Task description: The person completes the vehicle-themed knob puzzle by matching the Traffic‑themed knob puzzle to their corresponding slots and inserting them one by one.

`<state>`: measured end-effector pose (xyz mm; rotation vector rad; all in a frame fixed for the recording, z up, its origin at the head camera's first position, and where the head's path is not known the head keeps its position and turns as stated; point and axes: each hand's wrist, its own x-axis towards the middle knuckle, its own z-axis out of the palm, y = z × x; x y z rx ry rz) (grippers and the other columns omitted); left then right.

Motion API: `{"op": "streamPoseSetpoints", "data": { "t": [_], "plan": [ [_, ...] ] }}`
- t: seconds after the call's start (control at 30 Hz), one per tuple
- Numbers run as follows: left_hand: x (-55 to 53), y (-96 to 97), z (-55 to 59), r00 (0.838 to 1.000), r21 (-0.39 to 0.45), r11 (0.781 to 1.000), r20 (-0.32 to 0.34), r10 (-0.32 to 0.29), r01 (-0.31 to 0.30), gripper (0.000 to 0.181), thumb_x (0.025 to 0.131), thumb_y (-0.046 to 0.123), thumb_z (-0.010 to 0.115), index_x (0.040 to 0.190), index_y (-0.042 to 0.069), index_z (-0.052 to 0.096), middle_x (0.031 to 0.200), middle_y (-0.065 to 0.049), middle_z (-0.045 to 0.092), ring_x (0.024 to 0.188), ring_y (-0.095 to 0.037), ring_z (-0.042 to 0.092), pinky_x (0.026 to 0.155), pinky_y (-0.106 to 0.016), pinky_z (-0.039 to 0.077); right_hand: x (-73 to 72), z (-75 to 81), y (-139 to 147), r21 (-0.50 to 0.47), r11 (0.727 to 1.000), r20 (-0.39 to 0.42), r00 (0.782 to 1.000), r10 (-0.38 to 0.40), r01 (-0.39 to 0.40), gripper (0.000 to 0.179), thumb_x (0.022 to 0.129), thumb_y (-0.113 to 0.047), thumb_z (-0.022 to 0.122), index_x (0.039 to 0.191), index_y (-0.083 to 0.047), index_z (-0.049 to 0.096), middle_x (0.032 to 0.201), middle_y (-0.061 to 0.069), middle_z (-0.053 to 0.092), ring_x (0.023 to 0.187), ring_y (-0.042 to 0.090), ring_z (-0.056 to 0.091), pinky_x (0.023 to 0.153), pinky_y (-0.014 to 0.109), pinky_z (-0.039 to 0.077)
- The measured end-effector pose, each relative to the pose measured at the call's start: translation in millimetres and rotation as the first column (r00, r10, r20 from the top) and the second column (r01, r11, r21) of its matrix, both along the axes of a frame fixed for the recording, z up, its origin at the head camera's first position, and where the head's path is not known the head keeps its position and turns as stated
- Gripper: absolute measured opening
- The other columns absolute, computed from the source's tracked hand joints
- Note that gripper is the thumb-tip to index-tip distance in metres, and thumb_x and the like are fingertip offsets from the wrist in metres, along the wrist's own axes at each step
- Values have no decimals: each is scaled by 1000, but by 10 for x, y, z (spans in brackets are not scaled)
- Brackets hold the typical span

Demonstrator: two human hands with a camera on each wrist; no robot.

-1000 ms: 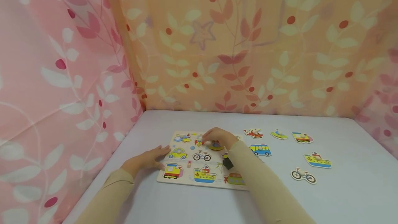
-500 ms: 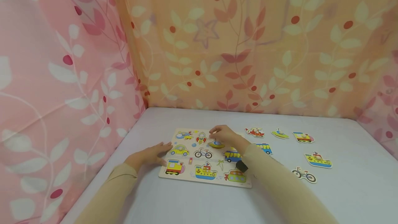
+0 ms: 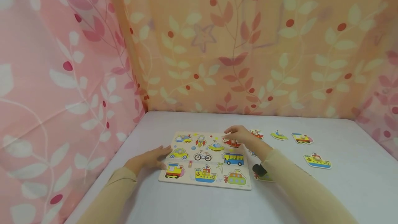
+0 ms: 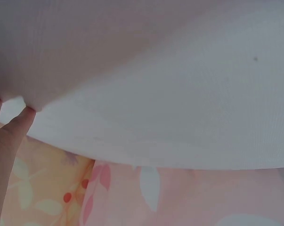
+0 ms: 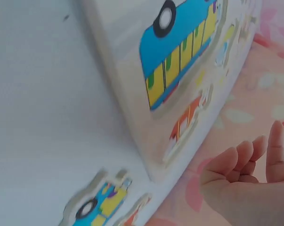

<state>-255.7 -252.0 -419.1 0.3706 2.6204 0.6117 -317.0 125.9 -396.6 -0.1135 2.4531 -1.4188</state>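
A wooden puzzle board [image 3: 214, 184] with vehicle pictures lies on the table. My left hand [image 3: 150, 158] rests at its left edge, fingers spread; in the left wrist view only some fingers [image 4: 21, 122] show. Over the board's far right corner hovers my right hand [image 3: 244, 137], overlapping the board's helicopter picture [image 3: 233, 143]. The right wrist view shows that right hand [image 5: 247, 188] with bent fingers and nothing between them. A knobbed rocket piece [image 3: 200, 141] sits in the board. Just beyond the right hand lies a loose helicopter piece [image 3: 257, 134].
Loose UFO [image 3: 278, 134], train [image 3: 302, 138] and ship [image 3: 317, 161] pieces lie to the right. A bus piece [image 5: 101, 207] and a submarine piece [image 3: 264, 176] are partly covered by the right arm. Patterned curtains [image 3: 199, 61] stand behind and at the sides.
My right hand has left the rocket piece and moved right across the board to its far right corner. The left hand keeps its place. The right sleeve now covers the loose bicycle piece.
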Motion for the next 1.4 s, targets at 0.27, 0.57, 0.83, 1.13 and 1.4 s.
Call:
{"op": "streamPoseSetpoints", "data": {
  "t": [0.27,0.57,0.83,1.13,1.4],
  "plan": [
    [39,-8,5,1000,36,999,-9,-29,29,76,83,22,76,149,11,41,158,-10,28,146,-39,11,113,-60,12,60,86,245,-17,1000,-6,1000,7,-7,39,94,-19,64,128,0,57,117,15,56,111,32,50,100,57,39],
    [59,2,-33,1000,30,1000,6,0,0,75,82,23,77,148,15,42,158,-8,28,146,-37,12,113,-61,14,135,80,521,-2,1000,-5,1000,-26,26,44,94,-23,65,130,1,55,127,21,54,116,38,48,96,54,44],
    [47,-6,-22,1000,34,999,-6,-11,11,75,83,22,76,149,13,41,158,-8,29,146,-37,12,114,-60,13,191,188,827,9,997,-16,997,-79,79,52,95,-26,63,136,3,49,135,27,49,122,43,45,100,58,40],
    [97,-58,-1,1000,47,999,-27,-9,11,75,81,22,78,147,13,43,157,-18,25,144,-42,15,112,-62,14,231,178,1127,8,992,-19,992,-128,128,58,96,-30,62,139,5,43,140,28,44,126,45,41,102,59,38],
    [74,-46,0,1000,55,998,-28,-8,9,75,81,25,77,148,16,43,158,-13,26,145,-40,14,112,-63,13,273,209,1406,32,975,-4,976,-219,219,63,96,-33,60,144,4,37,146,31,34,129,46,35,104,59,36]
  ]
}}
